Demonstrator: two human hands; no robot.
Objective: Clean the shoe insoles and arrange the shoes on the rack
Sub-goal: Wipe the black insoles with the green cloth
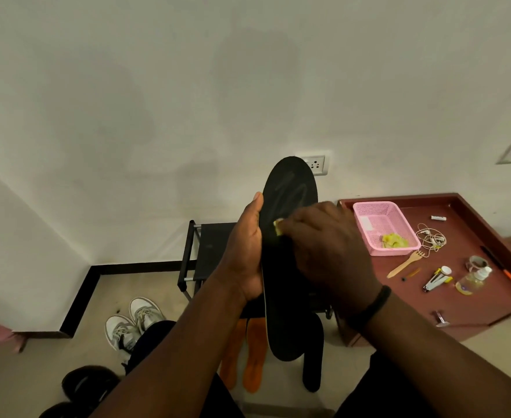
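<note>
My left hand (246, 251) grips a black insole (289, 194) by its left edge and holds it upright in front of me. My right hand (326, 251) presses a small yellow cloth (277, 226) against the insole's face; most of the cloth is hidden under my fingers. Two orange insoles (254, 357) lie on the floor below. A black shoe rack (209, 251) stands against the wall behind my hands. A pair of white sneakers (133, 322) sits on the floor to the left. Black shoes (88, 384) lie at the lower left.
A low red-brown table (465, 236) at the right carries a pink basket (368, 212) holding a yellow rag, a white cable, a wooden fork, a small bottle and other small items. Another black insole (313, 357) lies beside the orange ones. Wall sockets sit behind.
</note>
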